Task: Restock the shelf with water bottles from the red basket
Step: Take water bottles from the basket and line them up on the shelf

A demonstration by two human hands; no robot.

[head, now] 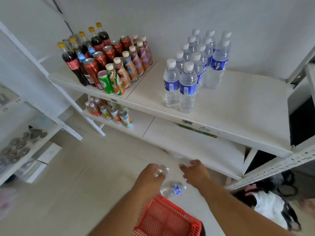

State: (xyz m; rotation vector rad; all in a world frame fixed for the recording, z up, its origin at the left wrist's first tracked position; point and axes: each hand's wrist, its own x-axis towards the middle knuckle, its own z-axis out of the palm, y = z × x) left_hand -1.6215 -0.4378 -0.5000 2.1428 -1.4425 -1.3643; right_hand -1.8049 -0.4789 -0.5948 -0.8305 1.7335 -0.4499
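Note:
Several water bottles [188, 86] with white caps and blue labels stand in rows on the right half of the upper shelf [238, 106]. The red basket [163, 217] is at the bottom, under my forearms. My left hand [150, 176] is closed around white-capped water bottles [161, 171], only their tops showing. My right hand [196, 174] grips a blurred clear bottle [179, 158] at the front edge of the lower shelf [196, 143]. Another water bottle [174, 189] lies on its side between my hands, just past the basket's far rim.
Cola bottles, red cans and tea bottles [109, 62] fill the upper shelf's left half. Cans and small bottles [110, 113] stand on the lower shelf's left end. A second rack [20, 147] stands at the left. A black-and-white bag [272, 208] lies at the right.

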